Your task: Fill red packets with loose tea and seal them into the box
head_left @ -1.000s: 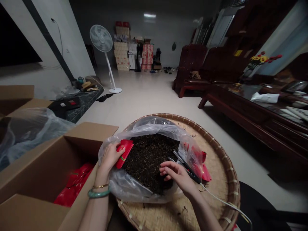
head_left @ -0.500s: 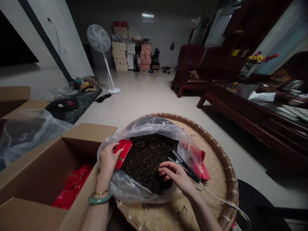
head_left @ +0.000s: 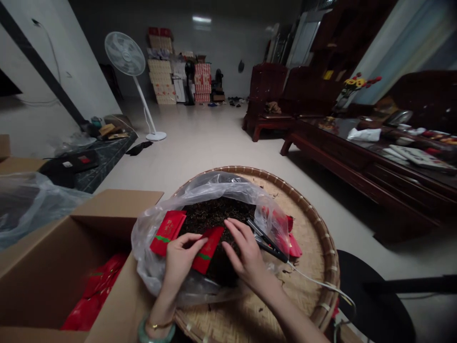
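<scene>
Woven bamboo forms the broad round tray [head_left: 309, 264], its rim bound at intervals with pale strips. At its left stands an open cardboard box [head_left: 123, 297] with a heap of red pouches [head_left: 91, 295] inside. On the tray rests a clear plastic bag [head_left: 228, 188], its mouth spread wide around a mass of dark, curled leaves [head_left: 210, 208]. Across the bag's right side lies a black tong-like tool [head_left: 269, 245], its arms apart and a white cord [head_left: 310, 276] trailing off over the rim. Of the 2 hands, the left hand [head_left: 180, 259] is clamped, thumb against index finger, on the left edge of 1 red packet [head_left: 211, 247], tilted above the leaves. The right hand [head_left: 246, 252] is loosely opened, thumb and fingers spread with nothing gripped; its fingertips are just beside the packet's upper corner, and I cannot tell whether they touch it. The step in hand looks like readying this packet, and the next move probably calls for the right thumb and fingers to close on its upper edge while the left pinch steadies it.
</scene>
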The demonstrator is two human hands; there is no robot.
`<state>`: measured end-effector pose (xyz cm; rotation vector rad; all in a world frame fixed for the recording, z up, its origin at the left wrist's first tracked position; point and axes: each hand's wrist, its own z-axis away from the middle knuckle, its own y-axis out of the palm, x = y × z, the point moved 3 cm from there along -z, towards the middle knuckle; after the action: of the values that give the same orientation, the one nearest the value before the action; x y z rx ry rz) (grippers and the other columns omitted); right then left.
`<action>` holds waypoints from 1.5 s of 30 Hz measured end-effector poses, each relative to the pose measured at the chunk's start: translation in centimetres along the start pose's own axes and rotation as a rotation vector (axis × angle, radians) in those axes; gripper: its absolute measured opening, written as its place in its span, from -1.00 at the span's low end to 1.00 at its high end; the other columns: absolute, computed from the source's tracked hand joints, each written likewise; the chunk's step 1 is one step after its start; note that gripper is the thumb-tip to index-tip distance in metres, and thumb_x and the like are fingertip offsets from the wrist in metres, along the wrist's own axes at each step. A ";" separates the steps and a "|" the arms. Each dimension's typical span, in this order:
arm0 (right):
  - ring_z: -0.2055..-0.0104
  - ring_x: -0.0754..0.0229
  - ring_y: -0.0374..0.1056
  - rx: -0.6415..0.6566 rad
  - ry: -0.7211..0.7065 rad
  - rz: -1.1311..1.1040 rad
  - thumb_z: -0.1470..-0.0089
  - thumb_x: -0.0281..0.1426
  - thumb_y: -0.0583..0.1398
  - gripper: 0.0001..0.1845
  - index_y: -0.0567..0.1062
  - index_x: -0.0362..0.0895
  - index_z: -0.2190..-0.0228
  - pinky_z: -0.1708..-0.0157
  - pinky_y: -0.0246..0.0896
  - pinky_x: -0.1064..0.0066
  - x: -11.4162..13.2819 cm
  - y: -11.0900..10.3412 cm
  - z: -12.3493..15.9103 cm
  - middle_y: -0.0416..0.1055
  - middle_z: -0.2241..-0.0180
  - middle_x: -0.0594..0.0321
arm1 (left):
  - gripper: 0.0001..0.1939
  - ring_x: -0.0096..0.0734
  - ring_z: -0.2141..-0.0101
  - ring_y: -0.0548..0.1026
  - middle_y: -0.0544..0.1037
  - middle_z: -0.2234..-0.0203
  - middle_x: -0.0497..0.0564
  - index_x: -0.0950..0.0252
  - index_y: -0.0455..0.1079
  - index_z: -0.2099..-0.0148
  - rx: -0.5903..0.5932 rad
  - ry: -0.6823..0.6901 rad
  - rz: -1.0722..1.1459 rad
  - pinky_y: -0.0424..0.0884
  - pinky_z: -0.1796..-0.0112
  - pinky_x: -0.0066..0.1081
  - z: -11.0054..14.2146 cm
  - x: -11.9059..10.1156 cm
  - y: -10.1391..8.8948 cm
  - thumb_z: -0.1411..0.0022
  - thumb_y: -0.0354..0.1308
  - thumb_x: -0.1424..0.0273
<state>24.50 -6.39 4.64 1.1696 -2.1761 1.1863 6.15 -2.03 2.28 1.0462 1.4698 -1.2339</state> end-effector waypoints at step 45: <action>0.08 0.04 0.41 0.236 0.550 -0.700 0.05 -0.12 0.26 -0.60 0.56 -0.10 0.22 -0.03 0.19 0.17 -1.8 0.8 1.3 0.53 0.17 0.15 | -0.41 -0.06 0.16 0.55 0.57 0.13 0.21 0.34 0.46 0.03 0.215 -0.389 0.640 0.56 0.29 -0.19 3.5 2.0 3.7 0.02 0.25 0.04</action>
<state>24.90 -6.33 2.30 1.3356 -1.1089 1.2493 9.71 -4.88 -0.72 1.2090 0.6362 -1.0527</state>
